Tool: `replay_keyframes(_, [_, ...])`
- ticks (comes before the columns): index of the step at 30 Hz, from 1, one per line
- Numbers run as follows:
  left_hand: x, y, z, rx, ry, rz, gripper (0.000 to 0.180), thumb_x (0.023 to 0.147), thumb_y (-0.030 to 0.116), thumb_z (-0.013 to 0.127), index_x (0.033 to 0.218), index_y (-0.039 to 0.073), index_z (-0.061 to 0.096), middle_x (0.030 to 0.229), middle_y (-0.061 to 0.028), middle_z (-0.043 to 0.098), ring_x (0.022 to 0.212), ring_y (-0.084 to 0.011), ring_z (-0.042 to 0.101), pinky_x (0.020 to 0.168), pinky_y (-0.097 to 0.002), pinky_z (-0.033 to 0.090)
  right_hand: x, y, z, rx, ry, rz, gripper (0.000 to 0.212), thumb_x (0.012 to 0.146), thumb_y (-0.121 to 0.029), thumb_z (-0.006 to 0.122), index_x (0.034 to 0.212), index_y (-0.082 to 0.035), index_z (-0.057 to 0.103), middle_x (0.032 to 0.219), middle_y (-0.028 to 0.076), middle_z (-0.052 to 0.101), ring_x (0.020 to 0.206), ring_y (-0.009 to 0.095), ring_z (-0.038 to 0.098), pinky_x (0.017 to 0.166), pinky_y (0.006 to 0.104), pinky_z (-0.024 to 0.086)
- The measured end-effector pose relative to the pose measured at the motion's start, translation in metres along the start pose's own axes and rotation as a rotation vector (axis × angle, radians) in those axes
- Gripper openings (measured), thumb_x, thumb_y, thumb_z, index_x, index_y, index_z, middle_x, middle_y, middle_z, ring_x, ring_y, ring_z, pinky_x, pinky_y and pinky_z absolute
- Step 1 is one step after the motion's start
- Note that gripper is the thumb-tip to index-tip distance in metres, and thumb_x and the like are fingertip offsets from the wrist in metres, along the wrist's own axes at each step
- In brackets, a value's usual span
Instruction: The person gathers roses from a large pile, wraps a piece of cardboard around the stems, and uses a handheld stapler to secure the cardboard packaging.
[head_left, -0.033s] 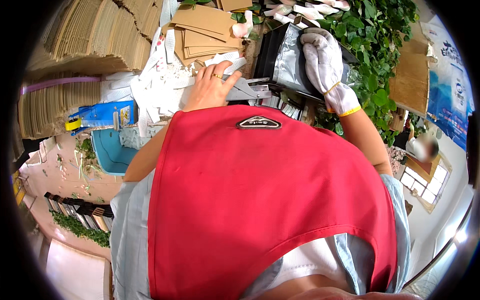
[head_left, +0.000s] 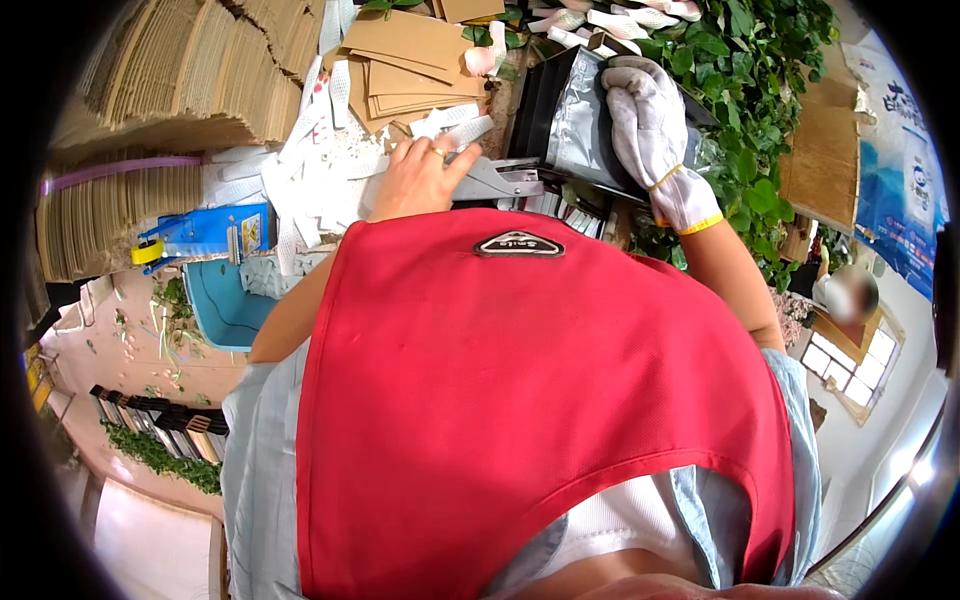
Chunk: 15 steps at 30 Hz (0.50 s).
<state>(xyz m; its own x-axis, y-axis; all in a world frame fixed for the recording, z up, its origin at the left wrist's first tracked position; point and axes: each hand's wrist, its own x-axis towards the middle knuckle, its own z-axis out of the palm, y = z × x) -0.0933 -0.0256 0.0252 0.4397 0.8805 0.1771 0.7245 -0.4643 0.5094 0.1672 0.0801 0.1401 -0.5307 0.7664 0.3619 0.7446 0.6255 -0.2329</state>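
My left hand (head_left: 413,180), bare and wearing a gold ring, hovers at or rests on a grey metal tool that looks like a stapler (head_left: 505,182); its fingers are apart and slightly smeared by motion. Whether the palm touches the tool is hidden. To the right, my right hand (head_left: 647,135) wears a white glove with a yellow cuff edge. Its fingers are pressed together over a black package with a shiny silver side (head_left: 580,112); the fingertips are hidden. White mesh sleeves (head_left: 290,185) lie in a heap left of my left hand.
Brown cardboard sheets (head_left: 415,75) lie ahead, and tall cardboard stacks (head_left: 175,75) stand far left. A blue tape dispenser (head_left: 205,235) sits above a turquoise bin (head_left: 220,310). Green leaves (head_left: 760,170) crowd the right side. Another person (head_left: 848,295) is at far right.
My left hand has shifted slightly down and left, its fingers drawing back a little. My right hand stays on the black package.
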Motion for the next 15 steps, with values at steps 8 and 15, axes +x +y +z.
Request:
replay_keyframes(8, [0.028,-0.002,-0.028,0.035,-0.428,-0.130,0.037,0.081,0.022,0.054,0.117,0.012,0.056,0.092,-0.0105,0.061,0.087,-0.0257,0.062,0.079,-0.0385,0.049,0.004,0.002,-0.002,0.023,-0.067,0.052,0.015,0.082,-0.005,0.054,0.094,-0.005,0.062,0.101,0.015,0.061,0.093,0.033,0.058,0.085,0.0405,0.045])
replay_keyframes(15, [0.093,-0.054,-0.045,0.359,-0.074,0.094,0.042,0.079,0.002,0.055,0.120,0.015,0.057,0.112,-0.0108,0.060,0.104,-0.0282,0.054,0.097,-0.0450,0.037,0.003,0.001,-0.003,0.029,-0.062,0.098,0.016,0.081,-0.009,0.057,0.096,-0.013,0.061,0.099,0.008,0.062,0.091,0.030,0.057,0.083,0.0420,0.041])
